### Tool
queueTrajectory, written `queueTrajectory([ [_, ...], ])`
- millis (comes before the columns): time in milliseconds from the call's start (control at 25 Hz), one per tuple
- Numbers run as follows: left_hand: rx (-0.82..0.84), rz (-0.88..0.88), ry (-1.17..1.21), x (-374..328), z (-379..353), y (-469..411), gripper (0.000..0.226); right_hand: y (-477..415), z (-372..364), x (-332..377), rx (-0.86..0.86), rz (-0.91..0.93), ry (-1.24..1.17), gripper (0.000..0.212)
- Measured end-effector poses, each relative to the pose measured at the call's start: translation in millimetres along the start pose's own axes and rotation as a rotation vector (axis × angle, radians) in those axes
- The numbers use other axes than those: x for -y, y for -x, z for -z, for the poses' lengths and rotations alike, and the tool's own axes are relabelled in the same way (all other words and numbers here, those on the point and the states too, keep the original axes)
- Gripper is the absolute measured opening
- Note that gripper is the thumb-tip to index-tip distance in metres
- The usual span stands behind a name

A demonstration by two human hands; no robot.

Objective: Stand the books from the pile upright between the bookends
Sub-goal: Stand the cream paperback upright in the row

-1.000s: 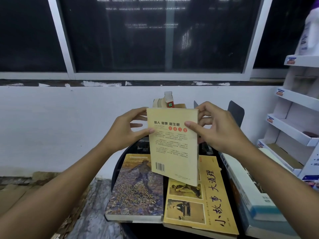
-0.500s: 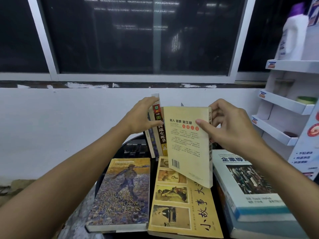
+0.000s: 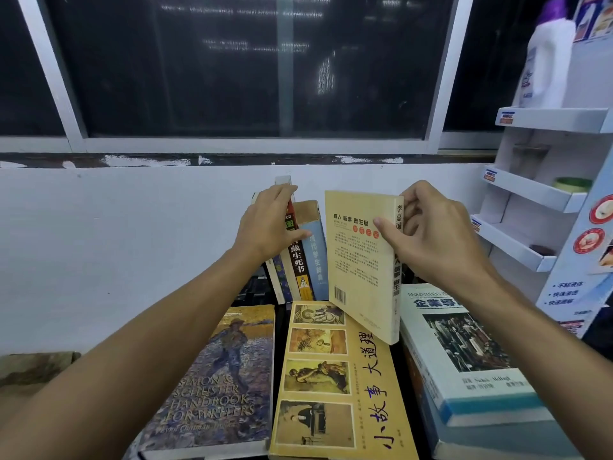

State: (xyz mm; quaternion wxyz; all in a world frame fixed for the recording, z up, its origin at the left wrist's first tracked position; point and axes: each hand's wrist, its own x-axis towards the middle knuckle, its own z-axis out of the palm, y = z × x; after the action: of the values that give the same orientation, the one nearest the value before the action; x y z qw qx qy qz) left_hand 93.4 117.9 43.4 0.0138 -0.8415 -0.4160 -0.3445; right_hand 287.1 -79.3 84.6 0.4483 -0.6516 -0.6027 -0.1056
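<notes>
Near left, a painted-cover book (image 3: 212, 383) is laid flat, with a yellow book (image 3: 335, 386) flat just to its right. Farther back, a row of standing books (image 3: 300, 257) is steadied by the left hand (image 3: 268, 227), fingers spread flat against the spines, nothing gripped. The cream paperback (image 3: 360, 260) is held upright, just right of that row, pinched by the right hand (image 3: 428, 234) at its spine. Near right, a white-and-blue book (image 3: 464, 356) is stacked flat on another.

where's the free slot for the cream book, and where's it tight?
Free: the gap right of the light blue spine in the standing row, behind the yellow flat book; the cream book in the right hand hangs before it. Crowded: flat books fill the front; the left hand braces the row.
</notes>
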Motion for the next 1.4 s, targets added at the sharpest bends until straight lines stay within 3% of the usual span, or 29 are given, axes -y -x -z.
queueTrajectory([
  [560, -0.104, -0.038, -0.035, 7.4, -9.1, 3.4, 0.083, -16.3, -24.9, -5.0, -0.005, 0.049, 0.068, 0.030],
  [800, -0.188, -0.189, 0.017, -29.4, -7.1, 11.9, 0.062, -21.5, -26.7, -2.4, -0.007, 0.051, 0.079, 0.028],
  [1120, -0.022, -0.095, 0.064, -33.0, -17.6, 26.8, 0.050, -27.0, -34.3, 6.5, 0.011, 0.079, 0.063, 0.026],
  [1400, 0.018, -0.056, -0.019, -25.2, -22.5, 27.5, 0.057, -33.8, -55.1, 7.1, -0.015, 0.083, 0.110, 0.026],
])
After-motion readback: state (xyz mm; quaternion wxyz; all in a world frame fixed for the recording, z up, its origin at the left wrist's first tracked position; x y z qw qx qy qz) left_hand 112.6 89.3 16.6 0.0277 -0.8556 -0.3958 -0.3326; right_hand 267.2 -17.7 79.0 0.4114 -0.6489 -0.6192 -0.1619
